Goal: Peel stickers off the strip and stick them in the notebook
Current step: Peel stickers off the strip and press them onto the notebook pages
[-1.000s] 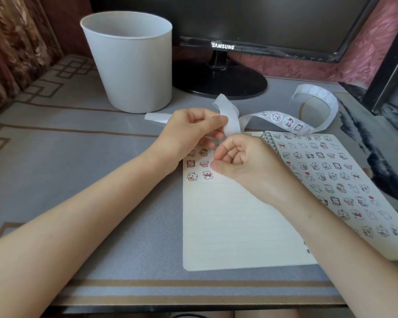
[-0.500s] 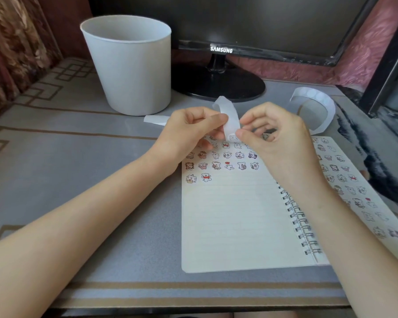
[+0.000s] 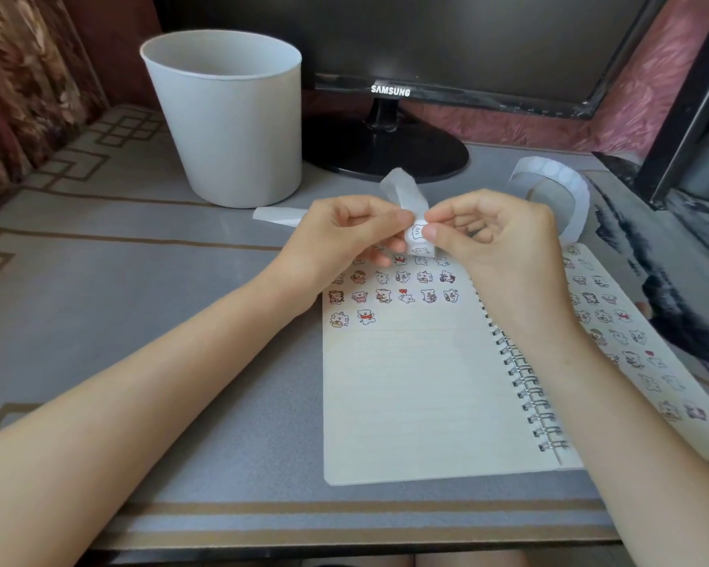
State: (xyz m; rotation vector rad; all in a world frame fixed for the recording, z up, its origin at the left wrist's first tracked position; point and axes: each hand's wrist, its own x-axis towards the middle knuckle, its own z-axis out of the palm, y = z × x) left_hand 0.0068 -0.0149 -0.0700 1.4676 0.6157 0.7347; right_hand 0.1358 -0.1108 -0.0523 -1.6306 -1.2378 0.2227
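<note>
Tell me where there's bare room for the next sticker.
Bare: left page below the sticker rows, and right of the two stickers in the last row; gray table left of the notebook. Crowded: right page.

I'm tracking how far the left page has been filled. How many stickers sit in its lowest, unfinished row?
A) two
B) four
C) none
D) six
A: on the left page of the notebook, under the fuller rows, the lowest row holds only two stickers, side by side near the page's left edge, with bare lined paper to their right and below.
</note>
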